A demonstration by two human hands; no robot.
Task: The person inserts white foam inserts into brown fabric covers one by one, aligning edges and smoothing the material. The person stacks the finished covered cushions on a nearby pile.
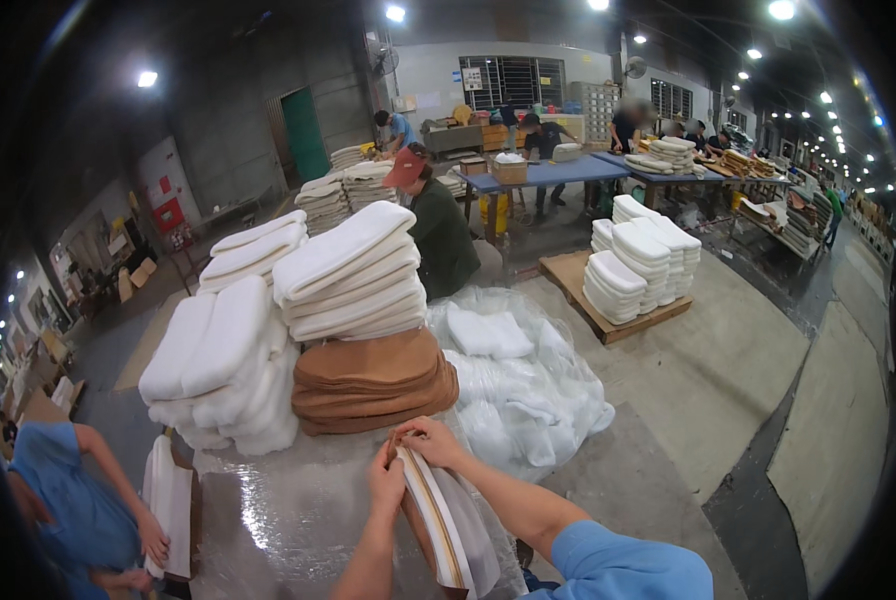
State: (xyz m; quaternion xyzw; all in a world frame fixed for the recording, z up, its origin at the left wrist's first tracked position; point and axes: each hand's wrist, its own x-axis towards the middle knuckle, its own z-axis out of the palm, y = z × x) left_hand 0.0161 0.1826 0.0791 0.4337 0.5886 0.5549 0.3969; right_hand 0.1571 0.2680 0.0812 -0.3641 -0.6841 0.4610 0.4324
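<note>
A wide workshop floor (728, 340) of bare concrete spreads to the right, with a wooden pallet (658, 318) on it bearing stacked white foam pads (636, 262). Nearer, a table covered in clear plastic sheet (278, 510) carries tall piles of white foam pieces (348, 270) and, under one of them, a stack of brown curved pieces (373, 382). Crumpled clear plastic bags (528, 385) heap just beside that stack, to its right. A person in a dark green top and red cap (438, 225) stands behind the piles; another person in blue (73, 510) bends at the table's left edge.

At the near edge, both hands meet on one thin layered panel (438, 520) — white with a tan strip along it — which stands on edge and runs down toward the lower edge of the view. The left hand (386, 482) is closed around its upper end from the left; the right hand (430, 440) pinches the top corner with fingers curled — both grip it.
</note>
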